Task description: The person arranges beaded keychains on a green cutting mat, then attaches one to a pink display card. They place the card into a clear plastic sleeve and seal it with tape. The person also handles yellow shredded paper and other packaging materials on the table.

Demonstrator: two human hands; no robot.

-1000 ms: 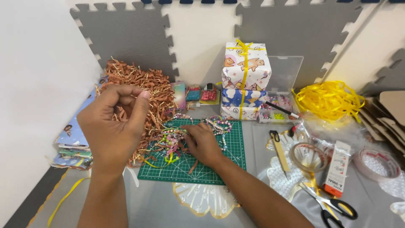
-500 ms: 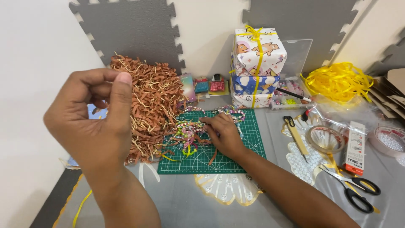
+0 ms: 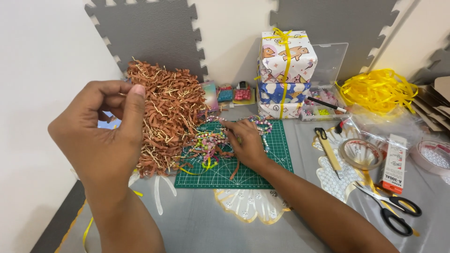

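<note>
My left hand [image 3: 103,140] is raised close to the camera with thumb and fingertips pinched together. Whatever it pinches is too thin to make out. Behind it lies a heap of brown shredded paper [image 3: 171,112]. My right hand [image 3: 246,143] rests palm down on a green cutting mat [image 3: 276,157]. Its fingertips press on a tangle of colourful beaded strands [image 3: 208,143], and the index finger points to the left.
A stack of wrapped gift boxes [image 3: 286,75] tied with yellow ribbon stands behind the mat, beside a clear bead organiser [image 3: 323,107]. To the right lie loose yellow ribbon [image 3: 377,89], a utility knife [image 3: 328,147], a tape roll [image 3: 361,152], a glue box [image 3: 393,164] and scissors [image 3: 391,208].
My left hand has stayed pinched and now sits lower and nearer the camera. My right hand has stayed on the beads.
</note>
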